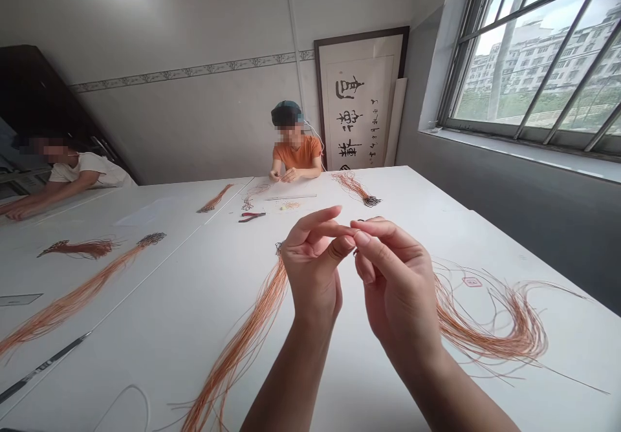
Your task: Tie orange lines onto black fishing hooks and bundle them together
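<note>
My left hand [313, 267] and my right hand [400, 277] meet in front of me above the table, fingertips touching. Thumb and fingers of my right hand are pinched together, and small dark bits peek out around them. My left thumb and index finger close in at the same spot; whatever they grip is hidden. Behind my left wrist lies a long bundle of orange-brown cords [255, 322] with dark ends by the hand. To the right of my right hand, a loose curved bundle of similar cords [514, 328] spreads out.
The white table [160, 328] bears more cord bundles [97, 283] at left and a bundle [356, 189] at the far right. Red-handled pliers [252, 216] lie ahead. A pen [46, 367] rests at left. A person in orange [298, 154] sits opposite; another person [92, 170] leans in at left.
</note>
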Tool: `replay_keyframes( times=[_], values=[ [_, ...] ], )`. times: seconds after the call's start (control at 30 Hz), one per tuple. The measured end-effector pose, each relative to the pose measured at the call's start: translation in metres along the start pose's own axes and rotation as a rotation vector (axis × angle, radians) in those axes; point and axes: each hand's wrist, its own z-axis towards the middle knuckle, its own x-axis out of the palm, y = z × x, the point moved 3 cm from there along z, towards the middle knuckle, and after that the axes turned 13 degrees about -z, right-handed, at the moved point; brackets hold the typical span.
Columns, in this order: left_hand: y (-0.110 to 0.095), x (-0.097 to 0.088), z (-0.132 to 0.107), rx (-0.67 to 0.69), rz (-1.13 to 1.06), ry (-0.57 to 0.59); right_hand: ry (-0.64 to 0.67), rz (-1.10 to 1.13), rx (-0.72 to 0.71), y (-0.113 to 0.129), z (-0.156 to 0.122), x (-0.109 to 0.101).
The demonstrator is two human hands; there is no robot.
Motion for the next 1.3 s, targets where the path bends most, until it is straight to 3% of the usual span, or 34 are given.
replay_keyframes(
  times=[0.3, 0.93, 1.3],
  values=[
    [-0.0013, -0.0007, -0.0022, 0.132, 0.042, 0.073, -0.013, 0.033, 0.059, 0.0011, 0.0023, 0.0002],
    [-0.0002, -0.0034, -0.0049, 0.161, 0.102, 0.003, -0.042, 0.076, 0.111, -0.0029, 0.0019, -0.0001],
    [0.0030, 0.0003, -0.0070, -0.078, -0.040, -0.074, -0.027, 0.028, 0.049, -0.0056, 0.0022, 0.0015]
  ],
)
